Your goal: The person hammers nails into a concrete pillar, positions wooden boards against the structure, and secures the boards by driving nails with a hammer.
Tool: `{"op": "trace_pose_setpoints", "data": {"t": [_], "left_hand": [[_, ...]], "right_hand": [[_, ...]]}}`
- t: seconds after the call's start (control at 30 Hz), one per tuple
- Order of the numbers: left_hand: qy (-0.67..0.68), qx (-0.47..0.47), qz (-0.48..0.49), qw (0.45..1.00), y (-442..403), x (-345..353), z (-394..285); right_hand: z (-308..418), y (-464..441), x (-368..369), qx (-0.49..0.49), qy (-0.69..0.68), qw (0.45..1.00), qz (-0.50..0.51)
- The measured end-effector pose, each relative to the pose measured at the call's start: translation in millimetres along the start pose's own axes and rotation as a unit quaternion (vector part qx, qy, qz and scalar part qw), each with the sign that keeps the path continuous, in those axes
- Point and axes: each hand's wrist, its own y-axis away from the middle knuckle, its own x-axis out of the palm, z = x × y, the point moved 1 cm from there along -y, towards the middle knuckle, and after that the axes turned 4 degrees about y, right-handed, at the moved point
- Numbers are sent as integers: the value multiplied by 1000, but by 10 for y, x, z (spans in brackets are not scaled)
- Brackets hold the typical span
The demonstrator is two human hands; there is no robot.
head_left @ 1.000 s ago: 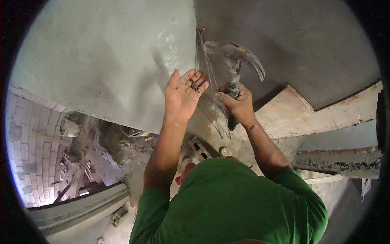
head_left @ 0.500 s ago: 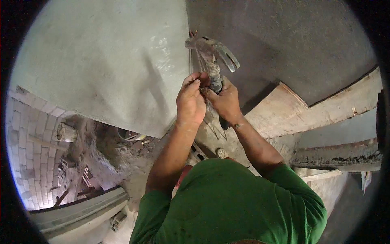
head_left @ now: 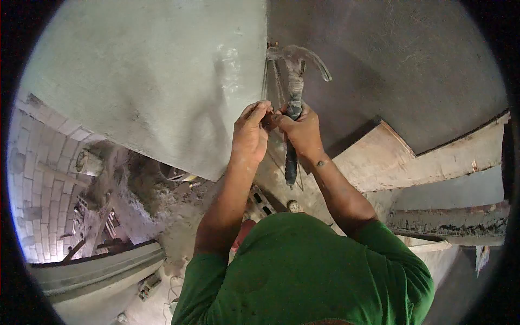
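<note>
Hammer (head_left: 295,89) nr dk surf. (head_left: 390,65), block wall (head_left: 40,189)

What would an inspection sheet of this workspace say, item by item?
Surface: pale grey wall meets dark grey wall near the hammer.
Job's things: hammer held by its handle, dusty head uppermost in view.
Clutter: hollow block below the hands; another block lower left.
Grips: right grip around the handle; left grip beside it, fingers bent, contents unclear.
Cables: thin strands beside the hammer; wire or string unclear.
Surroundings: block wall left, tan board right.
</note>
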Motion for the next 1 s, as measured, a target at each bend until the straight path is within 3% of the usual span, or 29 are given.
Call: {"op": "trace_pose_setpoints", "data": {"t": [0.07,0.13,0.23,0.43,0.5,0.53,0.6,0.63,0.7,0.8,0.87,0.93,0.97,1.0], "left_hand": [[-51,4,-23,998,25,43,-107],[-158,-8,-12,987,35,42,-246],[-265,38,3,964,71,-1,-442],[-322,68,-40,943,113,17,-833],[-310,93,-78,943,132,-162,-848],[-399,162,-7,902,149,-448,-871],[-126,101,-2,987,212,-421,-844],[-252,72,-62,963,254,-55,-925],[-382,55,31,922,47,-403,-946],[-481,4,-33,876,236,-131,-753],[-413,-15,34,910,258,-143,-671],[-236,-61,14,970,160,-281,-715],[-236,-51,1,970,263,-337,-785],[-215,-38,10,976,290,-366,-854]], "right_hand": [[74,-12,30,6,-18,1000,11],[131,-46,69,13,53,998,21],[287,-93,174,-16,66,996,61],[222,-201,528,-47,-107,987,110],[423,-138,503,13,18,989,149],[392,-154,507,12,79,977,198],[135,-148,655,-102,-12,988,116],[62,-150,664,-170,-18,981,88],[-3,-144,606,-101,-45,990,92],[51,110,333,-35,75,995,59],[11,219,330,7,71,997,39],[-50,171,502,-4,-32,999,-11],[17,243,562,-4,-35,999,4],[142,259,601,25,-120,992,-1]]}}
